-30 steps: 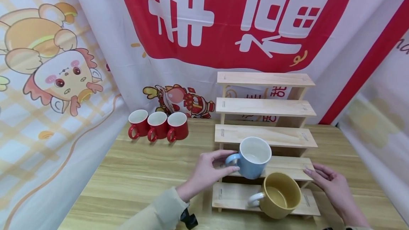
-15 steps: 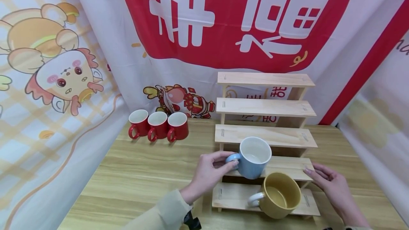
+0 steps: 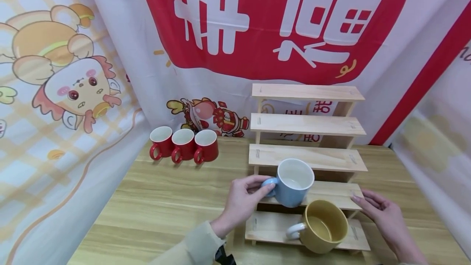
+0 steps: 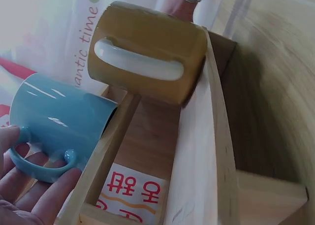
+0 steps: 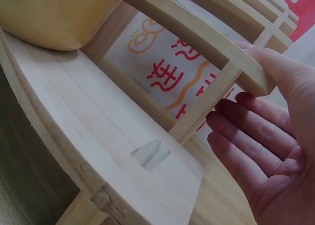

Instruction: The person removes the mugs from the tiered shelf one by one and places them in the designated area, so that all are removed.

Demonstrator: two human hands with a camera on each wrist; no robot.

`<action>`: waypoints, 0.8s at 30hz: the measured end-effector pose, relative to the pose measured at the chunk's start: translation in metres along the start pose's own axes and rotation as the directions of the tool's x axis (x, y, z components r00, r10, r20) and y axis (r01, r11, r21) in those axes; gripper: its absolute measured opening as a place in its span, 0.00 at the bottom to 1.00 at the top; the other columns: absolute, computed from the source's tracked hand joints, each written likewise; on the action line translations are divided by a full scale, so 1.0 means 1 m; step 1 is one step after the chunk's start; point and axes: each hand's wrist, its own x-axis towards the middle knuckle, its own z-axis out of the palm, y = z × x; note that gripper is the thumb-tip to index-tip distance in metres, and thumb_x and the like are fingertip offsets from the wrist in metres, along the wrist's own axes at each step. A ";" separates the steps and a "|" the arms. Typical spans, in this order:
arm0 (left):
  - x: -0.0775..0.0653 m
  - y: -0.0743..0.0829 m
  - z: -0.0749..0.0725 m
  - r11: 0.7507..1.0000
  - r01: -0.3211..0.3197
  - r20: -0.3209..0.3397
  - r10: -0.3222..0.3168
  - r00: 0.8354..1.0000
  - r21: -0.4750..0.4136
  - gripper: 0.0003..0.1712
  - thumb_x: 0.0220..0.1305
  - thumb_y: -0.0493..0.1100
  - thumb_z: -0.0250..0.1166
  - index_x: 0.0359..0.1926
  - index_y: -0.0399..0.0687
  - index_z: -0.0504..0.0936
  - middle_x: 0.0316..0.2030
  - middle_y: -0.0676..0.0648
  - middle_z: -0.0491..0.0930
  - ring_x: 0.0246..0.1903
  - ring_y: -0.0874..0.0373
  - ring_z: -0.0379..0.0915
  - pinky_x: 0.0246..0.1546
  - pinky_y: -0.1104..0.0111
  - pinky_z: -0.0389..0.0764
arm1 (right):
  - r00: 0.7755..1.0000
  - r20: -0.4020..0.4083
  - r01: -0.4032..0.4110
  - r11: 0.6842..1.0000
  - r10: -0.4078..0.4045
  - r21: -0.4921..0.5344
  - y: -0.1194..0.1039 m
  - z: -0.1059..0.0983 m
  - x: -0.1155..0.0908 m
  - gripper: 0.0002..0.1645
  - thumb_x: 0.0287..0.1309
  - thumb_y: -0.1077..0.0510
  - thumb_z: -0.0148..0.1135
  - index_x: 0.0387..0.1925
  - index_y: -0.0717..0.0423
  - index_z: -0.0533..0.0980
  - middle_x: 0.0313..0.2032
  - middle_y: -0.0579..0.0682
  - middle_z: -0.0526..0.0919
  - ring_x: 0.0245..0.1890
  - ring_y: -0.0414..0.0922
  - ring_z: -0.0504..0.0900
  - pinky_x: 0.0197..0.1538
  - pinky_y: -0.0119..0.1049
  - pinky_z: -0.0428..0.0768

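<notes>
My left hand (image 3: 241,199) is at the light blue mug (image 3: 290,193), with thumb and fingers pinching its handle. That mug, white inside, stands on the second step from the bottom of a tiered wooden shelf (image 3: 307,155). In the left wrist view, fingers reach under and behind the handle of the blue mug (image 4: 59,119). A mustard-yellow mug (image 3: 324,232) with a white handle stands on the lowest step, its handle facing left. My right hand (image 3: 384,216) holds the right end of the second step, thumb on top and fingers below, beside a post in the right wrist view.
Three red mugs (image 3: 206,146) with white insides stand in a row at the back left of the wooden table (image 3: 162,207). Printed cloth (image 3: 165,93) hangs behind and at both sides. Three higher steps rise behind the blue mug.
My left thumb has moved up from below the blue mug's handle and closed onto it. Both mugs on the shelf and my right hand have kept their places.
</notes>
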 end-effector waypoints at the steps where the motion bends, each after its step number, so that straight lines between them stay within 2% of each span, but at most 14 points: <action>1: 0.000 0.001 0.001 1.000 0.004 -0.004 -0.004 1.000 -0.012 0.12 0.65 0.46 0.73 0.48 0.49 0.89 0.44 0.52 0.88 0.43 0.57 0.85 0.44 0.66 0.86 | 1.000 0.001 0.002 1.000 -0.002 -0.002 -0.001 0.000 0.000 0.14 0.67 0.64 0.67 0.46 0.40 0.83 0.41 0.39 0.88 0.43 0.32 0.85 0.45 0.26 0.84; 7: -0.001 0.002 0.004 0.997 0.002 -0.021 -0.003 1.000 -0.076 0.11 0.65 0.42 0.73 0.48 0.46 0.89 0.44 0.49 0.88 0.44 0.57 0.86 0.44 0.66 0.86 | 1.000 0.008 -0.001 1.000 0.001 -0.027 -0.002 -0.001 0.000 0.14 0.67 0.62 0.67 0.47 0.39 0.82 0.42 0.39 0.88 0.44 0.32 0.85 0.45 0.25 0.84; 16: -0.002 -0.004 0.006 0.996 -0.044 -0.034 0.041 0.999 -0.076 0.11 0.66 0.44 0.72 0.47 0.47 0.89 0.44 0.51 0.88 0.44 0.55 0.86 0.43 0.63 0.87 | 1.000 0.000 -0.005 1.000 0.005 -0.027 -0.002 0.000 -0.001 0.14 0.67 0.62 0.67 0.47 0.40 0.83 0.42 0.39 0.88 0.44 0.32 0.85 0.45 0.25 0.84; 24: -0.003 -0.004 0.008 0.994 -0.042 -0.046 0.037 0.998 -0.103 0.11 0.66 0.43 0.72 0.47 0.46 0.88 0.43 0.50 0.88 0.43 0.53 0.86 0.43 0.63 0.87 | 1.000 0.001 0.000 1.000 0.000 -0.022 -0.002 0.001 -0.002 0.14 0.67 0.63 0.68 0.46 0.39 0.83 0.42 0.39 0.88 0.44 0.31 0.85 0.44 0.25 0.84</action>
